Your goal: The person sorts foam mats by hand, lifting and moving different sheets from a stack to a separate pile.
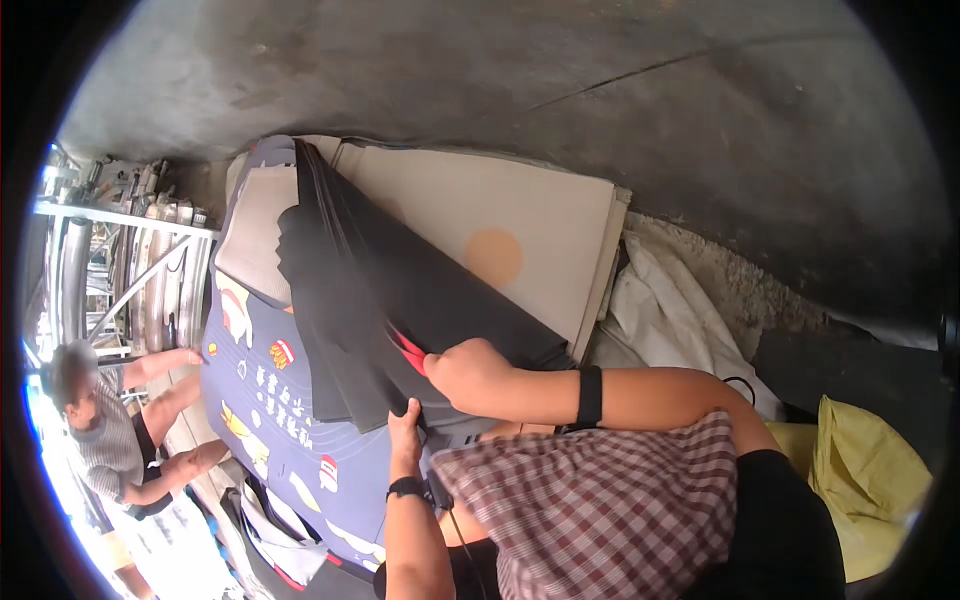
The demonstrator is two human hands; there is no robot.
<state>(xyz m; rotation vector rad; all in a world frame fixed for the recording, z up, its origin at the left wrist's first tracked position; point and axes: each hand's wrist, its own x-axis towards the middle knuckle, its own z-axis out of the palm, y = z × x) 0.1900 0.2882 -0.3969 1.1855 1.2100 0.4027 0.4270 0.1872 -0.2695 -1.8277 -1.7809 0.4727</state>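
Sheets [370, 270]: centre of the frame, lying over part of the mat [260, 360] and part of the boards [450, 190]. Mat: left of centre. Boards: upper centre. Right fingers [440, 368]: at the sheets' lower edge. Left fingers [404, 418]: just below, to the left. Rack [125, 210]: upper left. Person [115, 445]: lower left, beside the mat. Sacking [665, 315]: right of the boards. Bag [870, 480]: lower right.

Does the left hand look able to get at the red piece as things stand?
Probably yes: the red piece shows uncovered among the black sheets, just past the left hand, though the right hand at its lower end might crowd that side.
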